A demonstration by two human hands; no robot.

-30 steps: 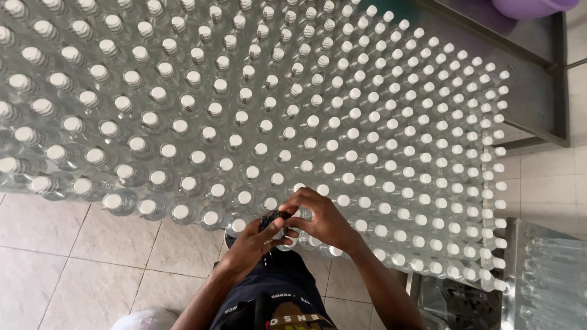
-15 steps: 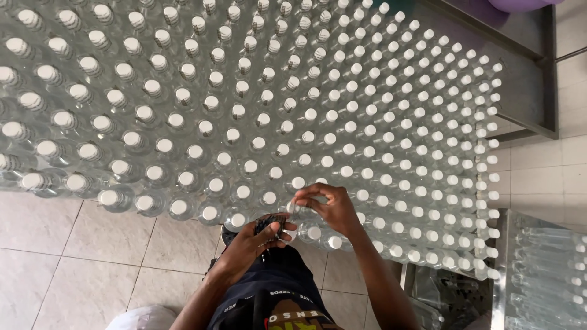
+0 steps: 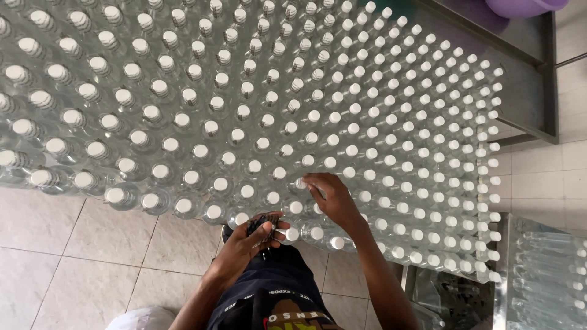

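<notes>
A large block of clear plastic bottles (image 3: 257,110) with white caps stands upright on the tiled floor, filling most of the head view. My left hand (image 3: 254,238) is at the block's near edge, closed around a small dark bundle (image 3: 260,221). My right hand (image 3: 333,201) reaches over the front rows, and its fingertips pinch the white cap of one bottle (image 3: 301,183). Both forearms come up from the bottom of the frame, above my dark clothing.
A metal table frame (image 3: 538,79) stands at the top right with a purple basin (image 3: 526,6) on it. More clear bottles lie in a metal tray (image 3: 550,281) at the lower right. Pale floor tiles (image 3: 85,250) show at the lower left.
My right hand has left the dark bundle at my left hand and moved up and forward onto a bottle cap. The left hand stays put with the bundle.
</notes>
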